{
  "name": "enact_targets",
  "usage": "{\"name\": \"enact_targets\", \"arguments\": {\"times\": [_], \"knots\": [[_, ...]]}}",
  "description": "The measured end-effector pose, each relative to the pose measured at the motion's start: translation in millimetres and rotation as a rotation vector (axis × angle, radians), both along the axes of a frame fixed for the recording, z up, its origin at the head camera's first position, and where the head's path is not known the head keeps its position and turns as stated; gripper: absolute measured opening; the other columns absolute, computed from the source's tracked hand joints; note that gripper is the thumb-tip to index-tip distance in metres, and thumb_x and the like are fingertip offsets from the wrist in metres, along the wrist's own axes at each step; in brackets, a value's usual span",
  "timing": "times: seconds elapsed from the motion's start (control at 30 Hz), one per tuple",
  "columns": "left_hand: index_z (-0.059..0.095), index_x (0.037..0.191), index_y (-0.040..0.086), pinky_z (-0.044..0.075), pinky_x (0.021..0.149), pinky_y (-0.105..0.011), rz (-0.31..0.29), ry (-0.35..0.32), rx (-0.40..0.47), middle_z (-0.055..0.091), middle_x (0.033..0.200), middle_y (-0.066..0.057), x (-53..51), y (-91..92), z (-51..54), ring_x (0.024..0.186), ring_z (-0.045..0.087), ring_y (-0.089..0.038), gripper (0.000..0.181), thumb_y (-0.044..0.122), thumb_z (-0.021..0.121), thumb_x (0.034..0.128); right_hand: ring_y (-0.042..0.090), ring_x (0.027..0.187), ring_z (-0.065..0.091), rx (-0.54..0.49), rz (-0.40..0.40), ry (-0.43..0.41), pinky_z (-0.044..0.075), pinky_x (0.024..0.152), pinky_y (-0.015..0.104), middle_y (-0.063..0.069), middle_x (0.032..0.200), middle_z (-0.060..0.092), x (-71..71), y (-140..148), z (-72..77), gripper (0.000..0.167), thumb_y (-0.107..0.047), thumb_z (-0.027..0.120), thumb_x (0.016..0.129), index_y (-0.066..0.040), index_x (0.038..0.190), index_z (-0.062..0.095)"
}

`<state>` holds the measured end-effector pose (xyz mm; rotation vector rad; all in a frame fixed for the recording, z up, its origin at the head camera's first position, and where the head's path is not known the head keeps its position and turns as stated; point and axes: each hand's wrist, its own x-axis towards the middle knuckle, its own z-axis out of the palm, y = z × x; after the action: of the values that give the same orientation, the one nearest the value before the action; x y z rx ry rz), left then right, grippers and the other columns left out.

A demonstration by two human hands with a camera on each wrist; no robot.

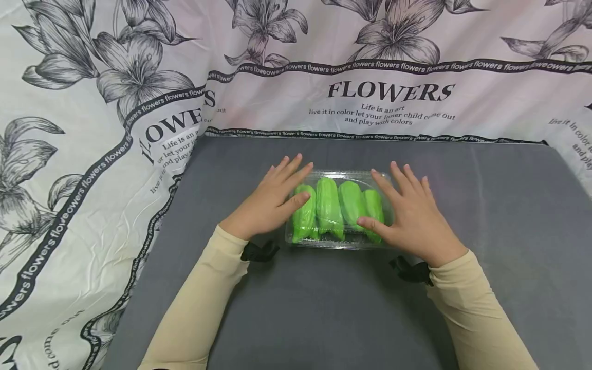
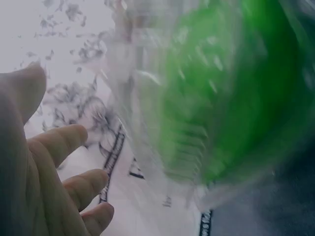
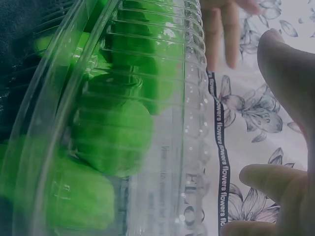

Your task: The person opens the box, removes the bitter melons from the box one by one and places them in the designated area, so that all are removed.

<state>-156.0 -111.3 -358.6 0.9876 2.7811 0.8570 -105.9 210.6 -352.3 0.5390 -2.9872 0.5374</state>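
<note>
A clear plastic box (image 1: pixel 339 246) with a lid lies on the grey table, and inside it several bright green, elongated bundles (image 1: pixel 329 205) stand side by side. What the bundles are cannot be told. My left hand (image 1: pixel 268 200), fingers spread, is at the box's left side, its thumb over the leftmost bundle. On the opposite side my right hand (image 1: pixel 413 218) is spread too, its thumb over the rightmost bundles. Both wrist views show a gap between the fingers and the ribbed box wall (image 3: pixel 194 113). Neither hand grips anything.
The grey tabletop (image 1: pixel 333 308) extends around the box. A white cloth (image 1: pixel 277 103) with black flower prints and lettering hangs behind the table and along its left side. Dark straps (image 1: pixel 260 252) circle both wrists, over cream sleeves (image 1: pixel 194 303).
</note>
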Motion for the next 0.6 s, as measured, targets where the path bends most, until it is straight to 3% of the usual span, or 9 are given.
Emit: {"name": "enact_targets", "arguments": {"times": [0.23, 0.43, 0.6], "knots": [[0.021, 0.170, 0.025, -0.002, 0.131, -0.053, 0.034, -0.092, 0.072, 0.008, 0.177, 0.000, -17.1, -11.6, -17.0, 0.163, -0.003, -0.021, 0.078, 0.070, 0.015, 0.1067, 0.053, 0.158, 0.009, -0.005, 0.016, 0.003, 0.003, 0.122, 0.075, 0.031, 0.170, 0.018, 1.6, -0.3, -1.2, 0.100, -0.065, 0.070, 0.092, -0.015, 0.168, 0.030], [0.022, 0.170, 0.026, 0.004, 0.131, -0.052, 0.072, -0.168, 0.147, 0.011, 0.176, 0.002, -27.7, -22.6, -27.3, 0.163, 0.001, -0.022, 0.067, 0.059, 0.020, 0.1120, 0.053, 0.158, 0.009, 0.000, 0.023, -0.005, 0.004, 0.122, 0.075, 0.031, 0.170, 0.018, 1.2, -1.5, -2.4, 0.100, -0.065, 0.070, 0.093, -0.015, 0.168, 0.028], [0.022, 0.170, 0.028, 0.010, 0.131, -0.052, 0.082, -0.174, 0.126, 0.016, 0.176, 0.001, -34.8, -28.6, -37.9, 0.163, 0.009, -0.029, 0.058, 0.047, 0.028, 0.1152, 0.053, 0.158, 0.007, 0.022, 0.028, -0.037, 0.004, 0.122, 0.076, 0.031, 0.171, 0.015, 1.8, -3.3, -3.6, 0.103, -0.069, 0.069, 0.092, -0.016, 0.169, 0.026]]}}
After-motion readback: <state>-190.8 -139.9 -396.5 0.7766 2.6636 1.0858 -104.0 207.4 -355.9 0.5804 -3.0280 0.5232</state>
